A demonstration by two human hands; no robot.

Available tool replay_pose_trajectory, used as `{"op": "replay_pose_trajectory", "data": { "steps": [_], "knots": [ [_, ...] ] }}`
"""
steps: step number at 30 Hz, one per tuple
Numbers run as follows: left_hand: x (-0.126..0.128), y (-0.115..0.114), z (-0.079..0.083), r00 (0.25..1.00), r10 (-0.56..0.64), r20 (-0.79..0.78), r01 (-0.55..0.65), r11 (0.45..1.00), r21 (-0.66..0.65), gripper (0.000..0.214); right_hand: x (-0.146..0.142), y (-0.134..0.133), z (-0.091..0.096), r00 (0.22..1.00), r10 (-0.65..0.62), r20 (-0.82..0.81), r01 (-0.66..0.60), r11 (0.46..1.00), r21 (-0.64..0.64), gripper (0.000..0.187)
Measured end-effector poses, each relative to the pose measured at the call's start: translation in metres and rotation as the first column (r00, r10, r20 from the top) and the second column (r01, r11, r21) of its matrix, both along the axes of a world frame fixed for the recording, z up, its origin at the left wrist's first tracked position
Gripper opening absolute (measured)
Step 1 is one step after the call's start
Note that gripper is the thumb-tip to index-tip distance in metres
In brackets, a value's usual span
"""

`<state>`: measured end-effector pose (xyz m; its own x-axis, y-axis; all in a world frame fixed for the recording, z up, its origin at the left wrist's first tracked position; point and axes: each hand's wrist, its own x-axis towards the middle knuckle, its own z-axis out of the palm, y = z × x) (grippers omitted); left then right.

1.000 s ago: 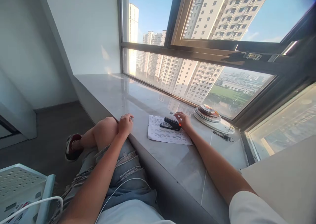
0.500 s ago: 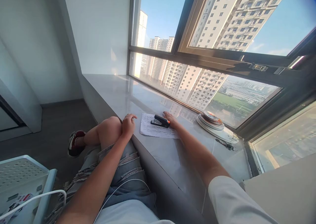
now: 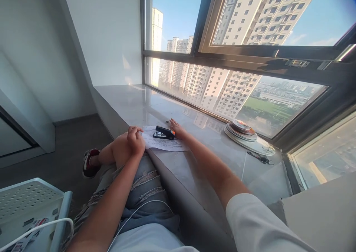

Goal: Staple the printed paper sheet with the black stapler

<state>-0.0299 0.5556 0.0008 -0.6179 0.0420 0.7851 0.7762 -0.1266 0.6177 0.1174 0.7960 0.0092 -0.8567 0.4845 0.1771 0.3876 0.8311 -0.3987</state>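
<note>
A printed sheet of paper [image 3: 164, 144] lies on the window ledge, its left side reaching the ledge's front edge. My left hand [image 3: 135, 140] is at that left side, thumb and fingers closed on the paper's edge. On top of the paper rests a black stapler [image 3: 164, 132] with an orange part at its right end. Just right of the stapler, my right hand [image 3: 178, 129] lies with fingers stretched out over the ledge. Whether it touches the stapler is hidden. A small dark block [image 3: 167, 121] sits by its fingertips.
Stacked plates or discs [image 3: 241, 131] stand on the ledge [image 3: 119, 100] by the window, with dark glasses or a cord [image 3: 260, 158] beside them. A white perforated cart [image 3: 36, 196] is at lower left. A white cable [image 3: 139, 207] crosses my lap.
The paper and stapler have slid left toward the ledge's front edge. Both hands have shifted left too. The small dark block now shows by my right fingertips.
</note>
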Motion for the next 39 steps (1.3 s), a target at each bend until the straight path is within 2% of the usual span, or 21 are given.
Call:
{"op": "replay_pose_trajectory", "data": {
  "steps": [3, 5, 7, 10, 12, 14, 16, 17, 18, 20, 22, 23, 26, 28, 30, 32, 34, 39],
  "knots": [
    [0.003, -0.001, 0.001, 0.997, -0.066, 0.050, 0.070, 0.995, -0.074, 0.028, 0.034, 0.000, -0.004, 0.999, -0.036, 0.002, 0.036, 0.999, 0.007, 0.061],
    [0.010, 0.000, 0.003, 0.981, -0.192, 0.020, 0.192, 0.960, -0.205, 0.030, 0.062, 0.001, -0.008, 0.997, -0.076, -0.009, 0.076, 0.997, 0.010, 0.058],
    [0.019, 0.001, 0.005, 0.935, -0.351, -0.040, 0.308, 0.865, -0.396, 0.034, 0.090, 0.004, -0.011, 0.988, -0.148, -0.050, 0.148, 0.989, 0.006, 0.054],
    [0.030, 0.002, 0.007, 0.854, -0.515, -0.081, 0.339, 0.667, -0.664, 0.035, 0.124, 0.008, -0.012, 0.964, -0.246, -0.104, 0.246, 0.969, -0.010, 0.052],
    [0.032, 0.000, 0.006, 0.819, -0.570, -0.070, 0.329, 0.566, -0.756, 0.032, 0.137, 0.010, -0.010, 0.941, -0.306, -0.145, 0.306, 0.952, -0.024, 0.052],
    [0.030, -0.002, 0.004, 0.800, -0.597, -0.053, 0.330, 0.512, -0.793, 0.031, 0.144, 0.010, -0.004, 0.886, -0.380, -0.267, 0.374, 0.924, -0.073, 0.049],
    [0.027, -0.004, 0.003, 0.796, -0.604, -0.043, 0.331, 0.494, -0.804, 0.031, 0.149, 0.007, 0.003, 0.796, -0.407, -0.447, 0.384, 0.912, -0.146, 0.044],
    [0.026, -0.004, 0.002, 0.799, -0.600, -0.040, 0.331, 0.494, -0.804, 0.032, 0.151, 0.004, 0.007, 0.766, -0.374, -0.522, 0.333, 0.926, -0.175, 0.044],
    [0.025, -0.004, 0.002, 0.803, -0.595, -0.036, 0.331, 0.495, -0.803, 0.033, 0.152, 0.001, 0.010, 0.766, -0.303, -0.566, 0.236, 0.953, -0.191, 0.047],
    [0.025, -0.003, 0.003, 0.809, -0.587, -0.032, 0.328, 0.496, -0.804, 0.033, 0.154, -0.006, 0.016, 0.834, -0.065, -0.547, -0.047, 0.981, -0.188, 0.055],
    [0.026, -0.002, 0.005, 0.813, -0.581, -0.037, 0.320, 0.499, -0.805, 0.031, 0.154, -0.012, 0.021, 0.882, 0.172, -0.439, -0.274, 0.945, -0.181, 0.061],
    [0.026, -0.002, 0.006, 0.819, -0.572, -0.045, 0.307, 0.503, -0.808, 0.030, 0.154, -0.015, 0.023, 0.895, 0.240, -0.376, -0.321, 0.932, -0.170, 0.065],
    [0.028, -0.002, 0.009, 0.856, -0.510, -0.080, 0.221, 0.502, -0.836, 0.027, 0.152, -0.018, 0.026, 0.926, 0.272, -0.263, -0.317, 0.937, -0.146, 0.063],
    [0.028, -0.002, 0.011, 0.877, -0.470, -0.100, 0.164, 0.488, -0.857, 0.027, 0.152, -0.017, 0.025, 0.936, 0.233, -0.263, -0.279, 0.948, -0.152, 0.057],
    [0.029, -0.002, 0.011, 0.881, -0.462, -0.105, 0.146, 0.475, -0.868, 0.039, 0.153, -0.015, 0.024, 0.938, 0.181, -0.297, -0.234, 0.960, -0.155, 0.055],
    [0.030, -0.001, 0.011, 0.874, -0.479, -0.086, 0.163, 0.455, -0.875, 0.048, 0.154, -0.012, 0.023, 0.932, 0.135, -0.337, -0.201, 0.965, -0.169, 0.054],
    [0.033, -0.001, 0.012, 0.867, -0.496, -0.049, 0.196, 0.430, -0.881, 0.048, 0.154, -0.010, 0.021, 0.925, 0.111, -0.363, -0.191, 0.963, -0.191, 0.053],
    [0.042, -0.004, 0.020, 0.846, -0.530, 0.060, 0.316, 0.406, -0.858, 0.046, 0.152, -0.007, 0.018, 0.916, 0.132, -0.379, -0.219, 0.956, -0.196, 0.055]
  ]
}}
